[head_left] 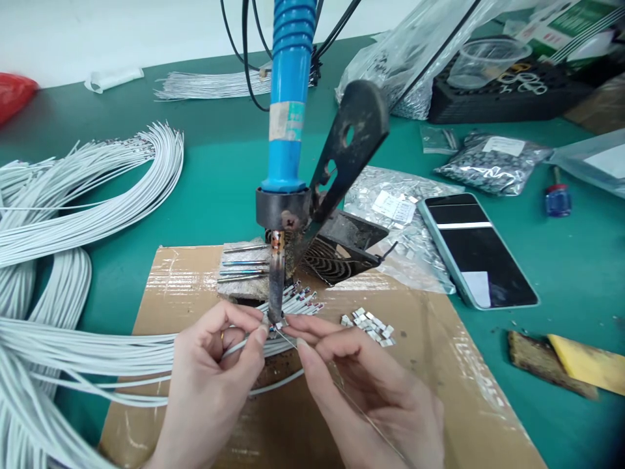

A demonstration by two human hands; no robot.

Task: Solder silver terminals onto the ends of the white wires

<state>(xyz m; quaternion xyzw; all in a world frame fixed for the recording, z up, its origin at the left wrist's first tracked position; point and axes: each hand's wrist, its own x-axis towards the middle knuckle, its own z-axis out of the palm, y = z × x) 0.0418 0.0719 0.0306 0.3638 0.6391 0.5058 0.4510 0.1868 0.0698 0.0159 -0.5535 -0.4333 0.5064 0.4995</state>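
Observation:
A blue-handled soldering iron (290,117) stands tip down in a dark metal stand (342,163) over a cardboard sheet (439,378). My left hand (215,378) pinches a white wire (234,348) and holds its end right under the iron's tip (276,306). My right hand (361,384) pinches a thin strand of solder wire (342,391) whose end meets the same spot. A bundle of white wires (97,355) runs from the left under my left hand. A small pile of metal pieces (368,324) lies just right of the tip.
Large loops of white wires (88,195) fill the left of the green table. A phone (476,247) lies to the right, with bags of small parts (488,166), a small screwdriver (556,195), a yellow sponge (586,371), a black tray (508,98) and a plastic cup (483,58).

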